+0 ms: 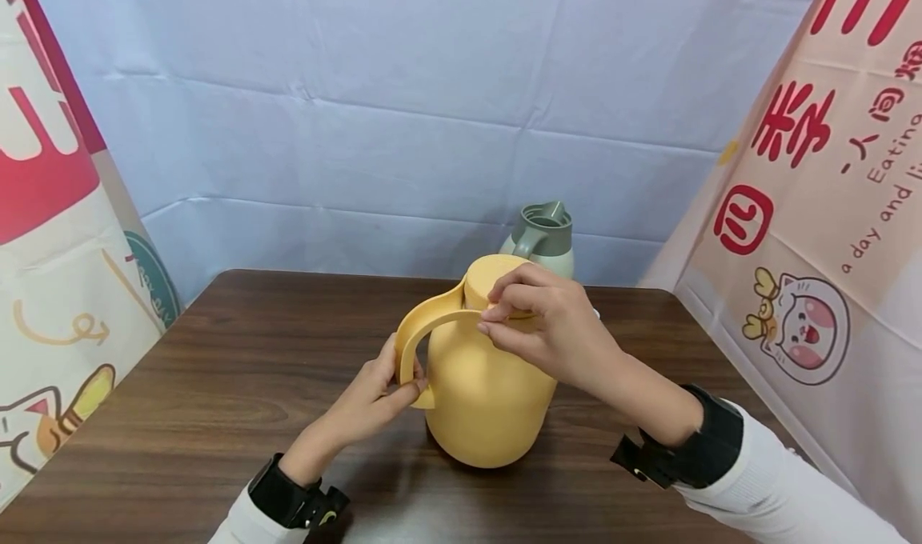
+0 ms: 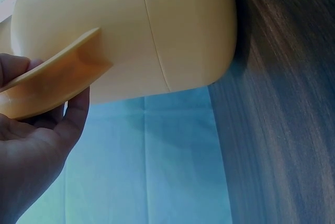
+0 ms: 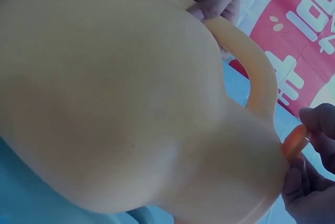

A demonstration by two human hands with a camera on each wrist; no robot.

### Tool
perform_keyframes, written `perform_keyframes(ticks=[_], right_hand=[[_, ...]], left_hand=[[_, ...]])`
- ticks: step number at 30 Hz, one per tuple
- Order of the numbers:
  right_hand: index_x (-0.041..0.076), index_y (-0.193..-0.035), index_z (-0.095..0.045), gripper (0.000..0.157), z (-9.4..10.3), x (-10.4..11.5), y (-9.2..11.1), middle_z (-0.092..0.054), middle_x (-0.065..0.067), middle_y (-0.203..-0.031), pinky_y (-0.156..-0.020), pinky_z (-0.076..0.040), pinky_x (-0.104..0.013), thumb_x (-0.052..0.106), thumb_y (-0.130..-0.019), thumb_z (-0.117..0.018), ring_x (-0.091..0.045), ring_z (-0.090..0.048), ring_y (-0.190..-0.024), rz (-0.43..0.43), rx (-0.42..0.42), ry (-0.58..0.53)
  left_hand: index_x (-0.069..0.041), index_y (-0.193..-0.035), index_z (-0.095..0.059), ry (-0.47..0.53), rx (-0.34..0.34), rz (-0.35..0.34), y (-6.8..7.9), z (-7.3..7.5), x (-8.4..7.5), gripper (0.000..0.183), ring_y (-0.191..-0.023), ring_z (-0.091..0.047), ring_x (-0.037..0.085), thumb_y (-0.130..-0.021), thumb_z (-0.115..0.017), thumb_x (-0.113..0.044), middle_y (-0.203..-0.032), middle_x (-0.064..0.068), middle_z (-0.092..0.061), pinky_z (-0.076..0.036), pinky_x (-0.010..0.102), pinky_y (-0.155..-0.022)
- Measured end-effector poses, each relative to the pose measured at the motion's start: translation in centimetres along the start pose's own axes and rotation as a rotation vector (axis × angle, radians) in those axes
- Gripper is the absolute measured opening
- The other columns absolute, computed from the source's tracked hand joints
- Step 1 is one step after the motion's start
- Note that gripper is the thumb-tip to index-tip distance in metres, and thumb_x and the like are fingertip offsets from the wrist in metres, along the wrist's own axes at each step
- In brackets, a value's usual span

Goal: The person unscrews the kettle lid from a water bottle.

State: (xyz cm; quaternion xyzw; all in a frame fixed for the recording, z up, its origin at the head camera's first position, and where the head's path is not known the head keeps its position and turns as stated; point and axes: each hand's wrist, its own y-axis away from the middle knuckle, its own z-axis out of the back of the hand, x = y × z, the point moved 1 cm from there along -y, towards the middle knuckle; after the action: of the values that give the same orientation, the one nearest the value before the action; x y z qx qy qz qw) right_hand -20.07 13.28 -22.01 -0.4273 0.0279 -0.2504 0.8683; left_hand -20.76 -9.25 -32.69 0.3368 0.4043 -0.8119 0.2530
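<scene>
A yellow insulated jug (image 1: 490, 404) stands upright on the table, its round lid (image 1: 497, 272) uppermost. My left hand (image 1: 374, 392) grips the lower part of its curved handle (image 1: 410, 336), with the thumb on the near side; the left wrist view shows the fingers about the handle (image 2: 63, 80). At the jug's top, my right hand (image 1: 555, 320) has its thumb and fingertips brought close together beside the lid. In the right wrist view, its fingers pinch a small rounded orange-yellow tab (image 3: 294, 143) that sticks out by the neck. The head view hides that tab behind the fingers.
Behind the yellow jug is a green-and-pale jug (image 1: 551, 236) with a spout and handle, partly hidden. The brown wooden table (image 1: 288, 344) ends at a pale blue cloth backdrop (image 1: 324, 152). Printed cloths (image 1: 799, 208) hang at both sides.
</scene>
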Motion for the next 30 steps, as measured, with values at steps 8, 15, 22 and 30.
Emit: perform_keyframes(ticks=[8,15,22,30], right_hand=[[0.011,-0.076,-0.068,0.024,1.0,-0.2,1.7,-0.063,0.001,-0.087,-0.057,-0.044,-0.017,-0.01,-0.067,-0.075,-0.008,-0.056,-0.068,-0.037,-0.057,-0.045],[0.01,-0.079,-0.066,0.02,2.0,-1.3,2.9,-0.056,0.0,-0.086,-0.06,-0.048,-0.018,-0.006,-0.07,-0.073,-0.01,-0.057,-0.067,-0.077,-0.081,-0.054],[0.008,-0.082,-0.068,0.023,3.4,-3.0,3.6,-0.06,0.002,-0.084,-0.055,-0.045,-0.014,-0.011,-0.071,-0.067,-0.007,-0.055,-0.068,-0.152,-0.092,0.016],[0.008,-0.082,-0.069,0.016,3.7,-5.8,3.5,-0.06,0.004,-0.079,-0.053,-0.041,-0.015,-0.006,-0.075,-0.068,-0.007,-0.054,-0.063,-0.231,-0.084,0.056]], left_hand=[[-0.001,-0.115,-0.036,0.0,0.002,0.002,0.0,-0.1,0.0,0.031,-0.066,-0.05,0.011,-0.089,-0.048,0.011,-0.085,0.008,-0.052,-0.045,0.029,-0.058],[-0.002,-0.114,-0.035,0.003,-0.001,-0.001,0.0,0.0,0.1,0.031,-0.065,-0.048,0.011,-0.089,-0.047,0.012,-0.085,0.01,-0.051,-0.045,0.029,-0.057],[-0.004,-0.113,-0.036,0.009,0.0,0.002,0.0,0.0,0.0,0.031,-0.066,-0.049,0.011,-0.089,-0.047,0.012,-0.085,0.01,-0.051,-0.045,0.029,-0.058],[-0.003,-0.113,-0.035,0.014,0.001,0.013,0.0,-0.1,0.0,0.03,-0.068,-0.05,0.012,-0.089,-0.046,0.012,-0.085,0.01,-0.051,-0.045,0.03,-0.059]])
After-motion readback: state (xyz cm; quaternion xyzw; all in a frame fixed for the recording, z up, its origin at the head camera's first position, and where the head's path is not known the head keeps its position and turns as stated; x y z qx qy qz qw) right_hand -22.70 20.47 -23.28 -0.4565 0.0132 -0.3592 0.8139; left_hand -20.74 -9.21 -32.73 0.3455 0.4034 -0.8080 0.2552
